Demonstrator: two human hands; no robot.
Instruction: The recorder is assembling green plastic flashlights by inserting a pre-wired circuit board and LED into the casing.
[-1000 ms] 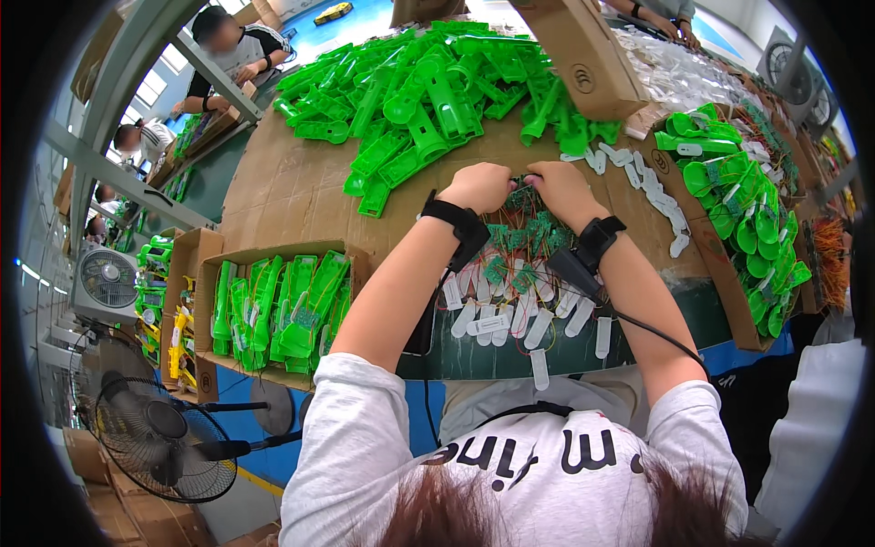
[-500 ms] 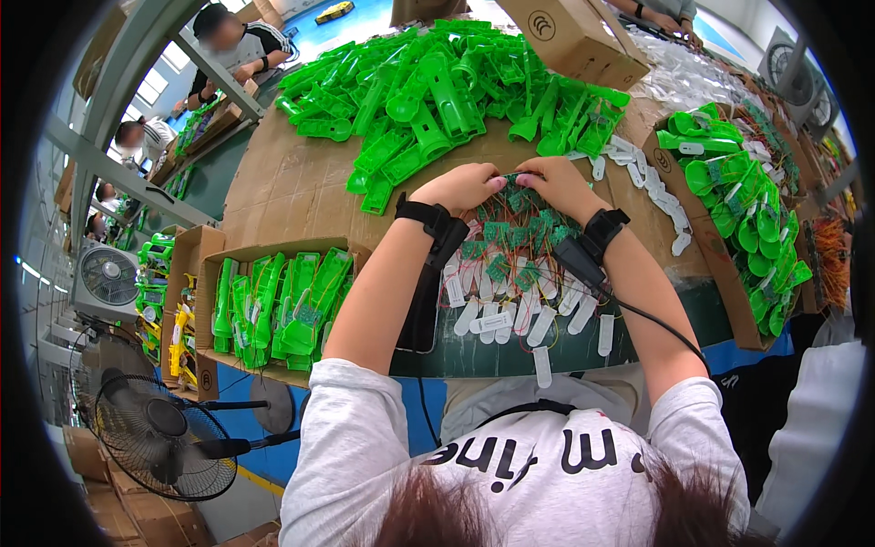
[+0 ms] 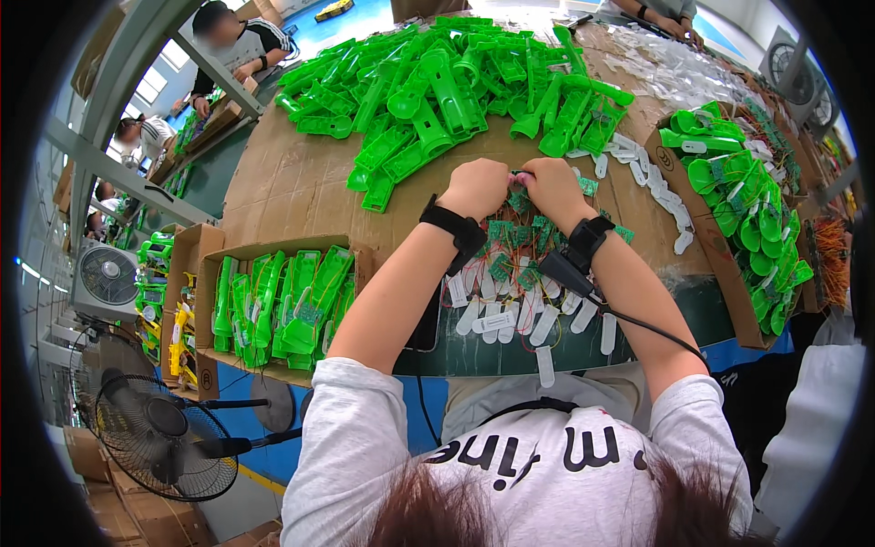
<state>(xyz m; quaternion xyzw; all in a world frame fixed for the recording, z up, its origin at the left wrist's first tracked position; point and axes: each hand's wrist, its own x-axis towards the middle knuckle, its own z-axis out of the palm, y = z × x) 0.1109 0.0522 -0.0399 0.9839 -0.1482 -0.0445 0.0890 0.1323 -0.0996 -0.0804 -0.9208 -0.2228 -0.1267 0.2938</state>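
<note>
My left hand (image 3: 479,187) and my right hand (image 3: 554,190) meet over the cardboard sheet in the middle of the table. Their fingers are pinched together on a small green circuit board (image 3: 519,175), which is mostly hidden between them. Below the hands spreads a heap of wired green circuit boards (image 3: 500,267), their thin red and yellow wires tangled. White oblong plastic pieces (image 3: 544,325) fan out from the wires toward the table's near edge. Both wrists wear black straps, and a dark module with a cable sits at the right wrist.
Green plastic shells (image 3: 437,91) pile up at the far side. A cardboard box (image 3: 211,310) of shells stands left, another box (image 3: 706,264) with shells and boards right. White pieces (image 3: 652,187) lie in a row. A fan (image 3: 166,419) stands lower left; co-workers sit beyond.
My left hand has shifted right, bringing my hands closer together. The cardboard box that hung over the far right of the shell pile has gone from view.
</note>
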